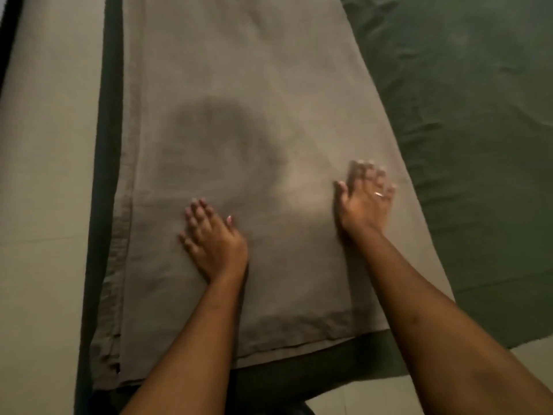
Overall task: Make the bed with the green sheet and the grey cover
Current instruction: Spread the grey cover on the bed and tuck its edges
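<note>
The grey cover (pixel 239 85) lies folded into a long strip along the left side of the bed, its near hem close to me. Under it and to the right spreads the green sheet (pixel 463 100), wrinkled in places. My left hand (pixel 211 241) rests flat on the cover with fingers straight and together. My right hand (pixel 365 199), blurred, also lies flat on the cover nearer its right edge, fingers spread, a ring on one finger. Both forearms reach in from the bottom of the view.
A dark strip of green sheet (pixel 107 175) shows along the cover's left edge. Beyond it is pale tiled floor (pixel 45 205); more floor (pixel 532 354) shows at the lower right past the bed's corner.
</note>
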A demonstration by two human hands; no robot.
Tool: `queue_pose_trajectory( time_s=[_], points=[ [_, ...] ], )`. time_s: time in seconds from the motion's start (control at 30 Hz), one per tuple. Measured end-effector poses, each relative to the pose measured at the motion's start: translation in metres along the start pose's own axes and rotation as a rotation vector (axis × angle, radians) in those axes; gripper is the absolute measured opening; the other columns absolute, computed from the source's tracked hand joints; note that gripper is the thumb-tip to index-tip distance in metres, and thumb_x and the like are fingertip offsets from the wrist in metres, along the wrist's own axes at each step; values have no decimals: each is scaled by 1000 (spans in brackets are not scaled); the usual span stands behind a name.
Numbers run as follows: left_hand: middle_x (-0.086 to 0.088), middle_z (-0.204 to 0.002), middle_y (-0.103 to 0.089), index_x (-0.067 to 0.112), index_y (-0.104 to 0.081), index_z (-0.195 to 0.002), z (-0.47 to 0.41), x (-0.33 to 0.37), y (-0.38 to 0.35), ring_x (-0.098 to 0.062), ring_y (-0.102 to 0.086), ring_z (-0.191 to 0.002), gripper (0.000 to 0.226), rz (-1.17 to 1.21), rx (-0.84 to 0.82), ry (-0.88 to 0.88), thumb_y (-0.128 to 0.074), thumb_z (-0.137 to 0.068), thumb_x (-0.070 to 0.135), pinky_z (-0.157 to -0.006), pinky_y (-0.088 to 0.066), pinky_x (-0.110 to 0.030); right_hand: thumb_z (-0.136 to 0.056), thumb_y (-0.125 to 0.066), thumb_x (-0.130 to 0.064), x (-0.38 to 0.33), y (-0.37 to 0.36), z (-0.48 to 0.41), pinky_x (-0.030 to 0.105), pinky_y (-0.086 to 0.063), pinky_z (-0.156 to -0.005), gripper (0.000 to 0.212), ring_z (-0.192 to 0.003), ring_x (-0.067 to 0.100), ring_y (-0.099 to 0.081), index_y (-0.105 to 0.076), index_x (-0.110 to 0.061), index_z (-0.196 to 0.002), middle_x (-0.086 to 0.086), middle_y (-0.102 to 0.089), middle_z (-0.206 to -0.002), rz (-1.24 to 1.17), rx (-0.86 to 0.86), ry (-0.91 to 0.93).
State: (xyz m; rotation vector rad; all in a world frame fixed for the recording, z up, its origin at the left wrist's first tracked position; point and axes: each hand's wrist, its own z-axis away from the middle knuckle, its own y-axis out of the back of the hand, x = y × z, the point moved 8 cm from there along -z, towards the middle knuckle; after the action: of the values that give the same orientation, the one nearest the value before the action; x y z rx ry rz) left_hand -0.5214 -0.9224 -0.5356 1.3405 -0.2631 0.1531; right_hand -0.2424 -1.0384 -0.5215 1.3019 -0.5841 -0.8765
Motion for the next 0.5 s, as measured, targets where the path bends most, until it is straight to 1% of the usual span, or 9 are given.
queue_pose_trajectory(
  time_s=[0.07,0.1,0.13,0.17,0.23,0.3,0.33,0.43,0.5],
  points=[
    [-5,-161,-7,10,-11,-152,-27,37,0,-21,-3,-148,61,-44,-29,-146,-34,-100,31,-116,-2,-47,-100,-27,-47,-104,-14,10,44,4,-117,59,-148,22,-2,-14,-26,-153,0,-7,-161,-60,-43,330],
    [-2,-161,-2,13,-8,-153,-44,51,0,-18,2,-148,60,-46,-36,-189,-32,-100,30,-117,0,-44,-100,-27,-46,-150,-24,18,43,1,-118,56,-148,20,-4,-16,-28,-152,-2,-10,-161,-57,-85,487],
    [0,-161,0,15,-7,-153,-61,59,-1,-16,4,-148,60,-41,-44,-208,-31,-100,28,-117,2,-43,-101,-26,-45,-180,-31,21,42,-1,-118,54,-148,18,-6,-18,-30,-152,-4,-12,-160,-57,-128,581],
    [1,-161,1,16,-7,-153,-76,60,-2,-16,5,-148,59,-41,-57,-207,-30,-100,28,-117,3,-42,-102,-25,-45,-194,-38,17,42,-3,-118,52,-148,16,-6,-18,-31,-151,-6,-13,-160,-50,-170,610],
    [1,-161,-1,19,-6,-153,-94,53,-8,-15,4,-148,59,-67,-78,-227,-28,-101,34,-117,3,-43,-101,-24,-51,-186,-44,-1,41,-3,-118,54,-148,14,-7,-16,-35,-151,-9,-12,-160,0,-178,608],
    [1,-161,-2,22,-7,-153,-102,42,-11,-15,1,-148,60,-95,-52,-268,-28,-101,41,-117,4,-43,-100,-24,-53,-154,-40,-23,41,-3,-118,56,-148,14,-6,-12,-36,-152,-10,-10,-160,34,-139,579],
    [0,-161,-3,22,-7,-153,-104,35,-8,-15,0,-148,60,-99,-26,-263,-29,-101,42,-117,3,-43,-100,-23,-53,-131,-37,-37,41,-2,-118,57,-148,14,-4,-10,-35,-152,-10,-8,-160,33,-135,528],
    [-2,-161,-5,19,-8,-153,-113,19,-1,-19,-1,-148,61,-84,17,-187,-29,-101,41,-117,2,-46,-99,-19,-54,-39,-23,-68,41,1,-119,58,-148,15,0,-5,-34,-153,-9,-2,-161,33,-120,253],
    [-3,-161,-4,17,-8,-153,-120,16,2,-20,-1,-148,62,-77,22,-122,-30,-101,40,-117,1,-47,-99,-16,-54,20,-11,-81,44,2,-119,60,-148,18,2,-4,-31,-153,-6,-1,-161,32,-97,49]
  ],
)
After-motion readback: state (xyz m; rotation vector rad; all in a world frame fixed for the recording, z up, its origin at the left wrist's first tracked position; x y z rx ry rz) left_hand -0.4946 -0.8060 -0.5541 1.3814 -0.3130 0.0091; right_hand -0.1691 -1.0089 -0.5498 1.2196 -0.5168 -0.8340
